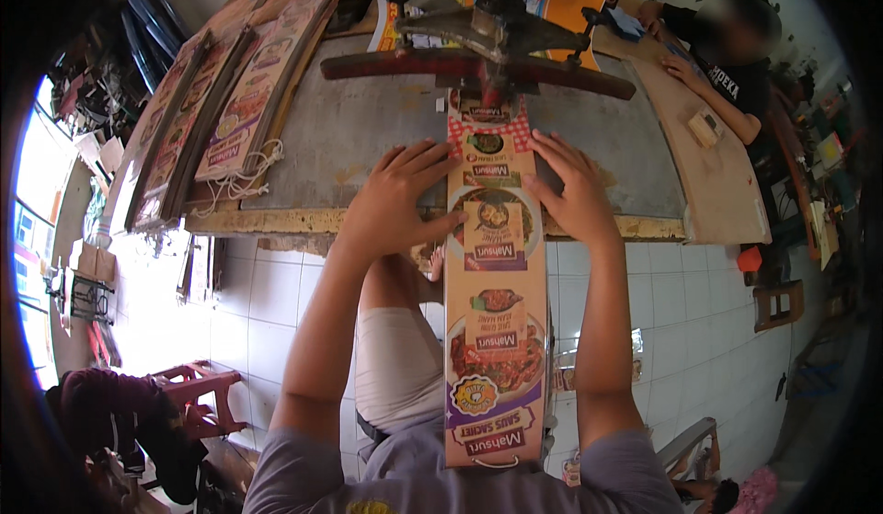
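A long printed hanging display strip [495, 279] with food pictures runs from the table towards my body, past the table's near edge. Its far end lies beneath the dark metal head of a press [497, 45], which hides that end. Beside the strip's left edge, my left hand [397, 197] is palm down with fingers stretched out, its fingertips and thumb touching the edge. Across from it, my right hand [572, 188] lies along the right edge, fingers extended and thumb at the border. Neither hand wraps round the strip. A short white cord [497, 463] shows at the near end.
Stacks of similar printed strips [244, 100] with white cords lie on the table's left. The grey metal tabletop [607, 146] has a worn near edge. A co-worker [736, 45] sits at the far right, hands on the table. A red stool [198, 394] stands at lower left.
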{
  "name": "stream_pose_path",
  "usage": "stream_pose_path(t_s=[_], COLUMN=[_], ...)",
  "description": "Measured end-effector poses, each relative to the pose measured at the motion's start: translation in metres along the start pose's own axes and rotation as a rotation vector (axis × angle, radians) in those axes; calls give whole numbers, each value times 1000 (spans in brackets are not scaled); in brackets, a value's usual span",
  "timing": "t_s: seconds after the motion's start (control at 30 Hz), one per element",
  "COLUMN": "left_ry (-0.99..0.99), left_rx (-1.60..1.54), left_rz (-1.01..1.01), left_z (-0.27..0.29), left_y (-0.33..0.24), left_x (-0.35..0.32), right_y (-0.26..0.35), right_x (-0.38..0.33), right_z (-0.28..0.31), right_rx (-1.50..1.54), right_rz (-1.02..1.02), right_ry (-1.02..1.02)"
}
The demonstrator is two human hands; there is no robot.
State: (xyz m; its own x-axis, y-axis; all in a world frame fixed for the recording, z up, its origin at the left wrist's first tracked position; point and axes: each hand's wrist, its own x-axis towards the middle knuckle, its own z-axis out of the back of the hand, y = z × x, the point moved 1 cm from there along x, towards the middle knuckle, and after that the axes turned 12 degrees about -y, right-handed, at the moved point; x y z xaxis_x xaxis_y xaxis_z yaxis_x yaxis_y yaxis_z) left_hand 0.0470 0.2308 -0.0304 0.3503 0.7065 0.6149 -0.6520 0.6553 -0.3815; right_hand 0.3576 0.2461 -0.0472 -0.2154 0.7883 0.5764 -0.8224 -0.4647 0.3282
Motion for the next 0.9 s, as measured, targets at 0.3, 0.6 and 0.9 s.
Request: stream_pose_path(t_s=[0.3, 0.6, 0.9], left_ry=[13, 21, -3], left_rx=[23, 23, 7], left_rz=[-8, 1, 2], left_z=[-5, -4, -2], left_y=[3, 0, -2], left_x=[-5, -3, -3], right_y=[3, 2, 1], right_x=[-3, -3, -3], right_z=[1, 1, 0], right_rx=[-4, -6, -2], right_rz=[-55, -32, -25], right_ry=[28, 13, 10])
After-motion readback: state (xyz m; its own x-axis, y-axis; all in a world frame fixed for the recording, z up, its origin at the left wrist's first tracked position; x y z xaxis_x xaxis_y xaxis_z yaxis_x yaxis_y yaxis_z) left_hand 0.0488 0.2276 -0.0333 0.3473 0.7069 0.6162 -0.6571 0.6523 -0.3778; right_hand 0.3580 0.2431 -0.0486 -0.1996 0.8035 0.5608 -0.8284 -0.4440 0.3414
